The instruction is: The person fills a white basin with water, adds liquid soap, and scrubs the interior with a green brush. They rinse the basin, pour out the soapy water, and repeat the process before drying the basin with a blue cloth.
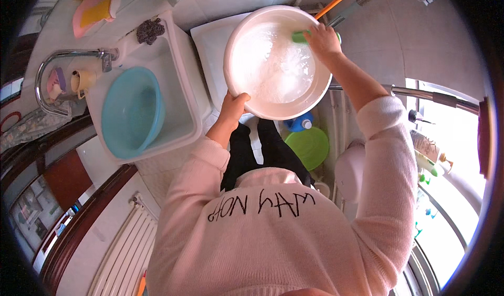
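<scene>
A white round basin (pixel 232 78) of sudsy water (pixel 273 67) is in front of me, near a white lidded appliance or counter (pixel 210 38). My left hand (pixel 234 108) is closed on the basin's near-left rim, its thumb lying over the edge. At the far-right rim, my right hand (pixel 324 43) is wrapped round a green object (pixel 300 37). One end of it sticks out over the water, and a little green shows past the knuckles. Its kind is mostly hidden by my fingers.
Left of me a white sink (pixel 181 86) holds a tilted blue basin (pixel 131 112) under a curved chrome faucet (pixel 44 80). Below the white basin, a blue bottle (pixel 302 123) and a green basin (pixel 310 149) sit low down. A metal rail (pixel 420 94) runs along the right.
</scene>
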Available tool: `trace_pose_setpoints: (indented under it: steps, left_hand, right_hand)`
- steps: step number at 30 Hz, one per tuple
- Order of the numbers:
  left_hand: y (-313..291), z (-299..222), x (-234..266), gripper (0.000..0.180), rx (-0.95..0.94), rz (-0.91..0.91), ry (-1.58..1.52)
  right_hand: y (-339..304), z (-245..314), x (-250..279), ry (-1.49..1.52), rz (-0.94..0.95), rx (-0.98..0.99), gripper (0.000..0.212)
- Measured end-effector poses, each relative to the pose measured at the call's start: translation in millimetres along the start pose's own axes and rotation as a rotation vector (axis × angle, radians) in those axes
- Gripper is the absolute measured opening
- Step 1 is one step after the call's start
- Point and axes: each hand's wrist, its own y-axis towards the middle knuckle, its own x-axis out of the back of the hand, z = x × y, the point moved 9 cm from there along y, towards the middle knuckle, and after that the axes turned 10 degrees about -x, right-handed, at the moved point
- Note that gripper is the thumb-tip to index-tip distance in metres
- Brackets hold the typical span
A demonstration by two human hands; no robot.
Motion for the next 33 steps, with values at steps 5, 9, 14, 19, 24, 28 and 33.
trace_pose_setpoints:
  steps: [5, 9, 14, 19, 24, 28, 33]
  left_hand:
    - [17.5, 9.2, 1.3, 0.045, -0.014, -0.034, -0.125]
    - [18.4, 20.6, 1.1, 0.044, 0.029, -0.087, -0.138]
    - [17.1, 28.5, -7.3, 0.042, 0.052, -0.052, -0.242]
    - [18.3, 25.2, 3.0, 0.042, -0.015, -0.100, -0.316]
    - [14.7, 14.2, 13.3, 0.037, -0.041, -0.152, -0.205]
    - [14.2, 7.7, 2.9, 0.037, -0.029, -0.065, -0.239]
    - [17.9, 19.8, 4.1, 0.037, 0.033, -0.021, -0.217]
  right_hand:
    - [-54.1, 8.4, -43.3, 0.150, 0.283, -0.226, 0.021]
    - [-91.6, 68.8, -41.5, 0.268, 0.582, -0.050, 0.024]
    - [-93.2, 149.0, 5.9, 1.311, 0.685, 0.046, 0.030]
    - [-108.3, 123.4, 21.3, 1.021, 0.459, 0.138, 0.026]
    - [-72.9, 31.4, -18.6, 0.224, 0.550, -0.059, 0.024]
    - [-37.0, 11.4, -5.3, 0.138, 0.200, -0.164, 0.023]
    - [-69.8, 61.6, -14.2, 0.182, 0.481, 0.053, 0.020]
